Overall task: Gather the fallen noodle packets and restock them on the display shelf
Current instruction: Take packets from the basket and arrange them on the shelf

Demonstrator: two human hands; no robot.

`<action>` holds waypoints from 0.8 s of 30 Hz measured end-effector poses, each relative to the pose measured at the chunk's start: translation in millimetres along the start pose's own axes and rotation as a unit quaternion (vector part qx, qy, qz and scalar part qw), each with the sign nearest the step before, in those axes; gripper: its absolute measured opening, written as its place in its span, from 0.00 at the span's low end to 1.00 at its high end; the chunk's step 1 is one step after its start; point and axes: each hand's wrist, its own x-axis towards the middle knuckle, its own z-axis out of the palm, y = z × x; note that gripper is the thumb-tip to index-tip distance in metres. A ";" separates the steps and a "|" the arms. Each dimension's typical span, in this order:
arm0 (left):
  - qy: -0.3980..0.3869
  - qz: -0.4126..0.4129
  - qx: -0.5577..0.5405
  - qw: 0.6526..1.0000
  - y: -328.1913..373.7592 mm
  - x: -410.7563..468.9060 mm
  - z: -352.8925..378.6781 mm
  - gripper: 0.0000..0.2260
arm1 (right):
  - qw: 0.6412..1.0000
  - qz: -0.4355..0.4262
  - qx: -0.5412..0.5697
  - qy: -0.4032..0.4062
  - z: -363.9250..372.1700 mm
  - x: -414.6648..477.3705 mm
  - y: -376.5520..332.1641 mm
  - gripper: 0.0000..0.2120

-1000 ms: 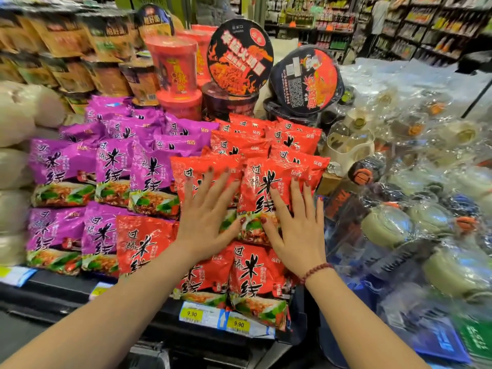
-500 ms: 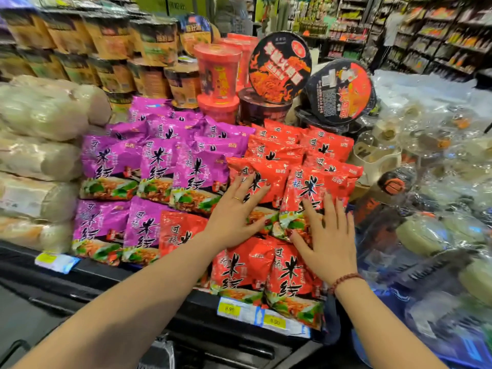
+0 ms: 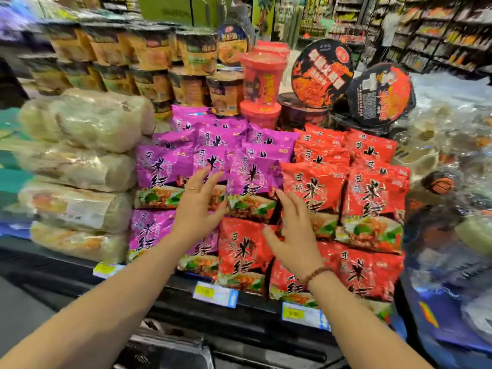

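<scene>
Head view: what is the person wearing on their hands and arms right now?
No sleeves or gloves show. The left hand wears a thin gold-coloured ring on one finger. The right hand has a bracelet of reddish-brown beads at the wrist.

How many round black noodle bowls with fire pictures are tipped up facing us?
2. One round black flame-printed bowl stands beside the red plastic cups; the other leans lower, further right. More may hide beneath.

This is looking like a supermarket: price tags [image 3: 215,294] are lining the shelf edge [image 3: 258,306], noodle packets [image 3: 314,187] and cup noodles [image 3: 263,81] are sitting stacked, and stocked aisles [image 3: 439,35] are stretching behind.
</scene>
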 end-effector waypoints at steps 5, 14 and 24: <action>-0.053 -0.038 0.008 0.998 -42.9 27.8 -0.1 0.35 | 0.995 0.061 -0.051 -0.062 34.4 39.4 -10.7 0.34; -0.115 0.075 0.113 0.984 -69.8 79.3 21.4 0.36 | 0.955 -0.028 -0.294 0.011 83.2 112.3 10.7 0.45; -0.083 0.100 0.128 0.983 -74.3 70.5 -2.7 0.34 | 0.946 -0.010 -0.323 0.034 86.8 114.0 9.2 0.47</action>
